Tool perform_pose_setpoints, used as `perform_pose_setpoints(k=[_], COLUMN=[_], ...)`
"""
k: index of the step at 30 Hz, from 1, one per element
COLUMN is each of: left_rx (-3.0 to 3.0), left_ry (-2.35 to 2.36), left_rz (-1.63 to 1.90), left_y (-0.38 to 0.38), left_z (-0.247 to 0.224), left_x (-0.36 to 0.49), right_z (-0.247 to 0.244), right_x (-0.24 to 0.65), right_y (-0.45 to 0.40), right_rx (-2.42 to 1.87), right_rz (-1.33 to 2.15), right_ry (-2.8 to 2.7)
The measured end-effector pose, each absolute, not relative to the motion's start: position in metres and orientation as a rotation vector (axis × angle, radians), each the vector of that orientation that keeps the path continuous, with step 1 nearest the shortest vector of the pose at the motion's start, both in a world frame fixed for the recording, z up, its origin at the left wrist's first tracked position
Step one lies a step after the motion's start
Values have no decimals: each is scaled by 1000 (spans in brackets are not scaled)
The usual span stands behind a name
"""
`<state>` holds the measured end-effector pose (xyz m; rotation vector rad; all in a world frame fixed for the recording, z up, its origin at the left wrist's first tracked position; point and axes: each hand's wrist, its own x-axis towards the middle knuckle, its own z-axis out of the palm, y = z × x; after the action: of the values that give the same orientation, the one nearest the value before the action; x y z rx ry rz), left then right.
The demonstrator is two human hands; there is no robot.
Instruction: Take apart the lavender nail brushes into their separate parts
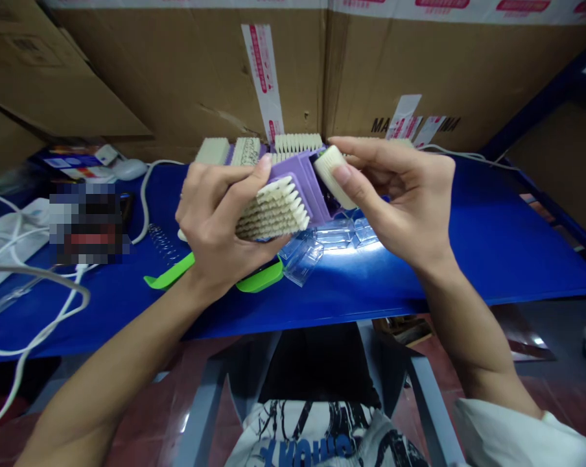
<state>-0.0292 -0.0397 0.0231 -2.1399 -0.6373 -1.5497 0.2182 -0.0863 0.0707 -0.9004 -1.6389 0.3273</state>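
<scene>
My left hand [220, 214] is wrapped round a purple plastic piece [300, 185] that carries a cream block with rows of tooth-like ridges [273, 211]. The toothed side is tilted up toward me, above the table. At the piece's right end, my right hand [395, 194] pinches a cream ribbed part [334, 172] between thumb and fingers. That part touches or nearly touches the purple piece; the exact join is hidden. More cream ridged blocks [297, 143] with purple parts stand behind my hands. Beneath them lie transparent plastic pieces [334, 233] and a bright green plastic part [261, 277].
Large cardboard boxes [186, 71] wall off the back of the blue table [468, 253]. On the left are white cables [54, 318], a blurred-out device [91, 224], a white mouse [129, 169] and a dark coil [163, 243]. A grey chair frame [210, 402] sits below the front edge.
</scene>
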Motion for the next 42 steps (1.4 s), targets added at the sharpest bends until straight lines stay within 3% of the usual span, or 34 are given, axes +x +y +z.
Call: perform_pose_setpoints(k=[8, 17, 23, 27, 34, 37, 42], left_rx=[-2206, -2269, -2197, -2099, -2671, -2690, -2686], left_ry=[-644, -793, -972, -966, -507, -353, -301], left_rz=[-1522, -1534, -1719, -1811, -1872, -1845, -1907], left_y=[-40, -50, -65, -70, -88, -86, -81], left_z=[24, 20, 20, 30, 81, 79, 55], left_x=[-30, -27, -14, -12, -9, 4, 18], right_z=[72, 61, 53, 77, 138, 126, 70], right_x=[213, 197, 176, 176, 222, 237, 244], right_y=[-91, -87, -84, -92, -120, -126, -134], right_rx=[-829, -884, -874, -776, -767, -780, -867], right_rz=[439, 276, 293, 330, 147, 108, 226], right_ry=[-1610, -1479, -1555, -1674, -2233, -2314, -1997])
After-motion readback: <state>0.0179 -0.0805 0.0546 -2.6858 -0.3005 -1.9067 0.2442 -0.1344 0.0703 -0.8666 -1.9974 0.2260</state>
